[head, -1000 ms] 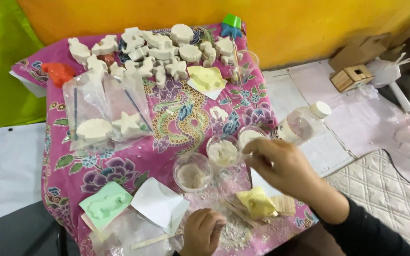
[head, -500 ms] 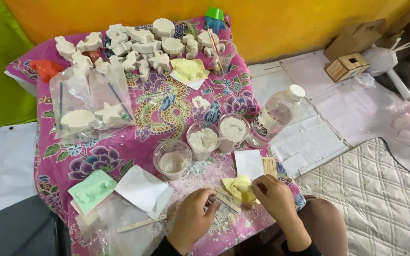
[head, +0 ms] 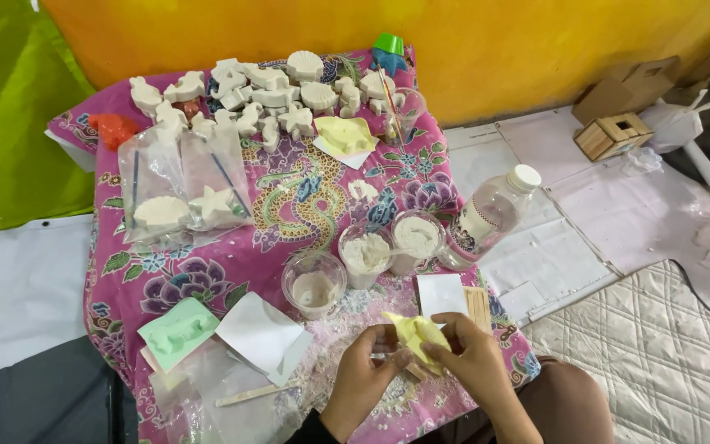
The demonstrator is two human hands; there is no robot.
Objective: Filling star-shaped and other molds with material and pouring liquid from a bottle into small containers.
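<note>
A soft yellow mould (head: 415, 331) is held up near the front edge of the table between both hands. My left hand (head: 363, 374) pinches its left side, and my right hand (head: 463, 353) grips its right side, fingers curled over it. Just beyond my hands stand three clear plastic cups: one with a pale wet mix (head: 315, 284) and two filled with white powder (head: 366, 253) (head: 415, 238). A clear plastic bottle with a white cap (head: 489, 215) leans at the table's right edge. White powder is spilled on the cloth under my hands.
A pink flowered cloth (head: 289, 205) covers the table. Several white plaster figures (head: 265, 94) crowd the far end, with bagged ones (head: 178, 193) at left. A green mould (head: 177, 333), white paper sheets (head: 263, 335), and wooden sticks (head: 478, 306) lie near me. Wooden boxes (head: 614, 134) sit on the floor at right.
My right hand came back from the cups to the table's front edge. Both hands have lifted the yellow mould off the cloth and hold it together.
</note>
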